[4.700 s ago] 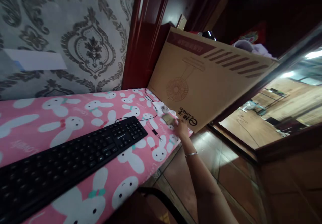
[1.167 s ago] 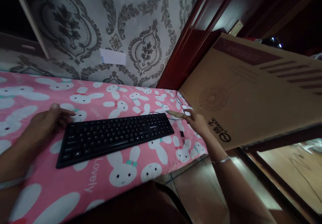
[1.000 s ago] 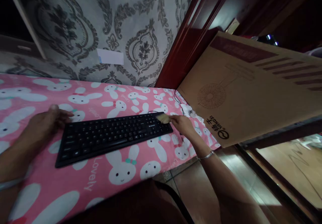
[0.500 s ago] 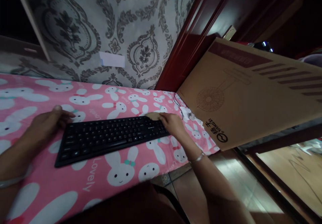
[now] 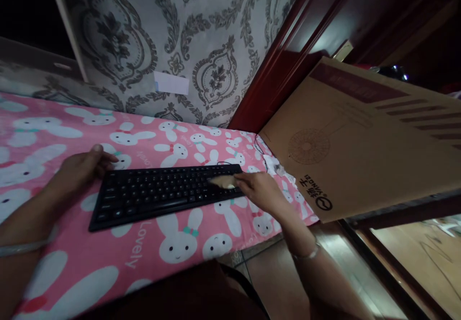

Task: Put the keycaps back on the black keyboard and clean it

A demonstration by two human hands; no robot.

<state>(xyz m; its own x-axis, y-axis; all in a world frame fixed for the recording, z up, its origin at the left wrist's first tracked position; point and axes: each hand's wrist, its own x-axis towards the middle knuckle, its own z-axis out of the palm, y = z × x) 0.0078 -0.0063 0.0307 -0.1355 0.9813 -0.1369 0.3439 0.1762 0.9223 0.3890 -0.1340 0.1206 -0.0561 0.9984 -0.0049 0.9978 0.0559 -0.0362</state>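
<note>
A black keyboard [image 5: 154, 190] lies at a slight slant on a pink cloth [image 5: 144, 243] printed with white rabbits. My right hand [image 5: 257, 190] pinches a small beige brush-like thing [image 5: 224, 182], blurred by motion, over the keyboard's right part near the number keys. At the keyboard's upper left corner rests my left hand [image 5: 81, 171], its thumb and fingers apart, some of them beside or against the keyboard's edge. Whether those fingers grip the edge cannot be made out.
A large cardboard box [image 5: 345, 137] leans at the right of the cloth. White crumpled paper [image 5: 275, 165] and a thin black cable lie beside it. Behind are a patterned wall [image 5: 169, 32], a dark red wooden panel [image 5: 273, 65] and a dark screen [image 5: 32, 17] at upper left.
My right hand has moved the beige thing from the keyboard's far edge down over its keys. The view has shifted slightly; my left hand remains at the left corner.
</note>
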